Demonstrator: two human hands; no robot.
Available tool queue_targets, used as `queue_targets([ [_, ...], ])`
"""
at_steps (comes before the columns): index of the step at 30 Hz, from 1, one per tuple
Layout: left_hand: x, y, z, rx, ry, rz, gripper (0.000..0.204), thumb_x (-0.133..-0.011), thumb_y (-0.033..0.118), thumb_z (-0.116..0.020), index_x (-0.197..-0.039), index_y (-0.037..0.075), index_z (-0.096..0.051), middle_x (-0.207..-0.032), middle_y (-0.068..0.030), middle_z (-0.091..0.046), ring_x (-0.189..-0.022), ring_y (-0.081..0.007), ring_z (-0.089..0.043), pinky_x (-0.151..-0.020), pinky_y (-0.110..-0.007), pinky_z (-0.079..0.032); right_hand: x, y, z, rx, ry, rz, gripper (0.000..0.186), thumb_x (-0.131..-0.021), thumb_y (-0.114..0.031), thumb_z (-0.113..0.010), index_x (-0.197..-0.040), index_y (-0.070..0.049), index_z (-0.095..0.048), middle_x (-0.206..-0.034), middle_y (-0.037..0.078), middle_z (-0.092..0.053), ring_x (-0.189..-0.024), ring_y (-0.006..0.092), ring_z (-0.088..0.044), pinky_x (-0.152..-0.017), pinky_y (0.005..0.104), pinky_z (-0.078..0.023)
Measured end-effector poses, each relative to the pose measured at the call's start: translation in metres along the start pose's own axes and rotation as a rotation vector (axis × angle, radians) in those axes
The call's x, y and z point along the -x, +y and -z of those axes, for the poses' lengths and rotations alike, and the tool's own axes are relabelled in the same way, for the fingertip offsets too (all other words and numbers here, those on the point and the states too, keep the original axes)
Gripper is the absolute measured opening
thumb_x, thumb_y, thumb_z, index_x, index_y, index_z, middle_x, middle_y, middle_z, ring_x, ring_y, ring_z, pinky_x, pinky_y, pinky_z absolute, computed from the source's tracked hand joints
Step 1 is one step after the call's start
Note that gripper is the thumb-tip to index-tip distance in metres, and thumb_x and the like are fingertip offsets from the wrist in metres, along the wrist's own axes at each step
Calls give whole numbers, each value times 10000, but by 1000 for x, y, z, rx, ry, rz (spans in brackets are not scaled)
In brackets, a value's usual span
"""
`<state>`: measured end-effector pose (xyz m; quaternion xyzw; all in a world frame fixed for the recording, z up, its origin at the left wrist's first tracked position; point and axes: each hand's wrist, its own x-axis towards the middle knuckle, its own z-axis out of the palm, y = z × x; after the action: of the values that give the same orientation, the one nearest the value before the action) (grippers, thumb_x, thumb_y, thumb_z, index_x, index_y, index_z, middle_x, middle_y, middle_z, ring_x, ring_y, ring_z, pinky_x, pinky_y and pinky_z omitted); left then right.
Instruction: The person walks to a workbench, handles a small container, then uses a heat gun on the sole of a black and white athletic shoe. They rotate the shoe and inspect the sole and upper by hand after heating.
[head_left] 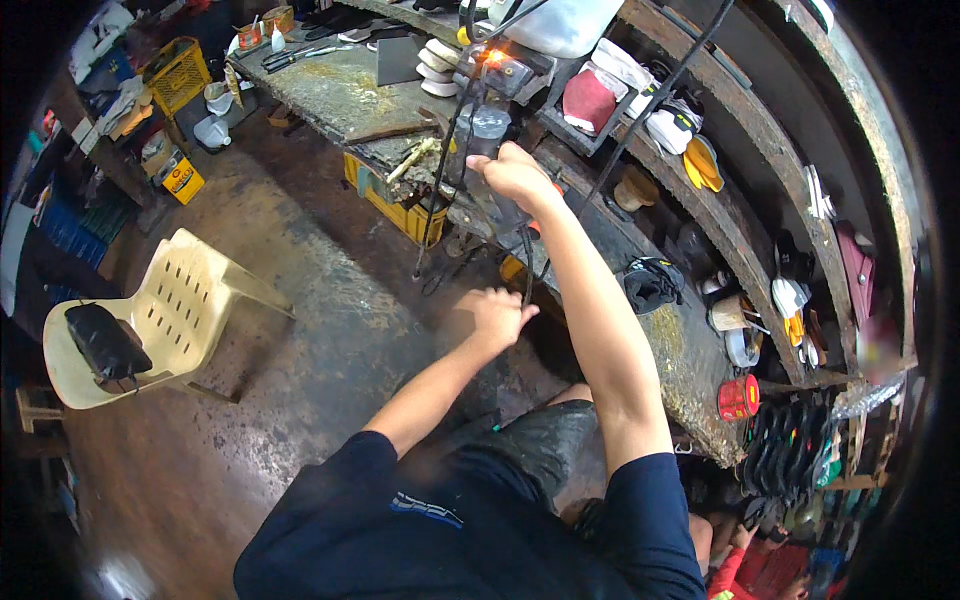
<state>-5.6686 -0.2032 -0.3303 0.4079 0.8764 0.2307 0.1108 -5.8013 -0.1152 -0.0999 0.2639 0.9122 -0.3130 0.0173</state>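
Observation:
My right hand (pixel 522 182) is closed round a dark grey corded tool (pixel 510 212) beside the workbench; its fingers hide most of it. Just beyond the fist is a translucent grey cup-like part (pixel 490 124); whether it belongs to the tool I cannot tell. A black cord (pixel 528 262) hangs below the tool and runs down to my left hand (pixel 488 316). That hand, slightly blurred, is closed at the cord between thumb and fingers, over the floor. Past the right hand, an orange glow (pixel 495 58) shines on a dark device (pixel 508 76) on the bench.
A cream plastic chair (pixel 185 290) with a black bag (pixel 108 342) stands left. Yellow crates (pixel 400 205) sit under the workbench (pixel 330 95). Shoe parts (pixel 437 68) lie on it. Curved shelves (pixel 715 205) hold shoes at right, above a red can (pixel 738 397). Another person's red sleeve (pixel 728 572) shows lower right.

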Motion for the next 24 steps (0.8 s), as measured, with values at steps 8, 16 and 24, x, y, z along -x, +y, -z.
queue_targets([
  [8,-33,-61,10,175,134,414,333,-1000,416,-632,-1072,128,-782,-1005,-208,-771,-966,-416,-756,-839,-526,-610,-20,11,-18,7,38,118,551,-934,-465,-746,-1198,18,-730,-1195,233,-741,-1175,336,-700,-1001,452,-520],
  [16,22,-110,41,264,84,308,292,-972,380,-687,-1108,137,-773,-1033,-165,-786,-975,-398,-749,-864,-514,-582,18,-15,-18,120,376,277,349,-921,-253,-722,-1057,68,-701,-1088,323,-702,-1087,473,-685,-988,544,-539],
  [24,76,-123,98,907,-238,309,668,-995,81,-620,-1578,106,-295,-1040,-110,-664,-838,-165,-656,-692,-297,-532,204,84,-39,-436,846,453,123,-890,-38,-741,-1011,-24,-722,-1028,145,-736,-997,326,-705,-906,424,-561],
])
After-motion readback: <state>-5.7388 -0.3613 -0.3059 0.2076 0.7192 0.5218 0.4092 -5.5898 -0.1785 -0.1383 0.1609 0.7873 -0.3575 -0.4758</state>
